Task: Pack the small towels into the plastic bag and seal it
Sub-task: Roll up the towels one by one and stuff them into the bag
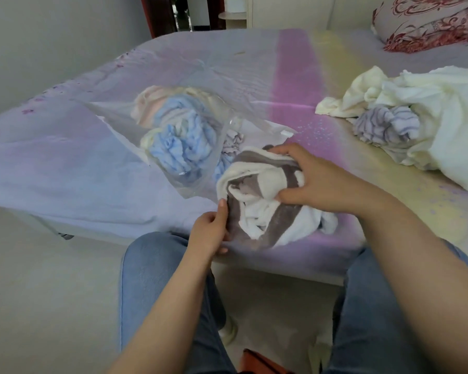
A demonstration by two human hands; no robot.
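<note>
A bed (65,168) covered by a pale lilac sheet with pink and yellow bands is seen from above. A clear plastic bag (125,130) is laid on the sheet near the middle, its mouth turned toward the near edge; blue towels (179,141) and a pale peach one (149,103) are seen bunched inside it. A crumpled brown-and-white striped towel (262,201) is held at the bag's mouth, just beside the near edge of the bed. The right hand (316,179) is curled over the top of this towel, fingers and thumb gripping its folds. The left hand (211,230) is closed on the towel's lower left edge, thumb pressed along the cloth; whether plastic is also pinched there cannot be told. A heap of cream towels (430,117), with a lilac striped towel (384,125) lodged in it, is set well apart on the right. A patterned red pillow (432,25) is placed at the far right corner. Blue-jeaned knees (152,279) are seen below.
</note>
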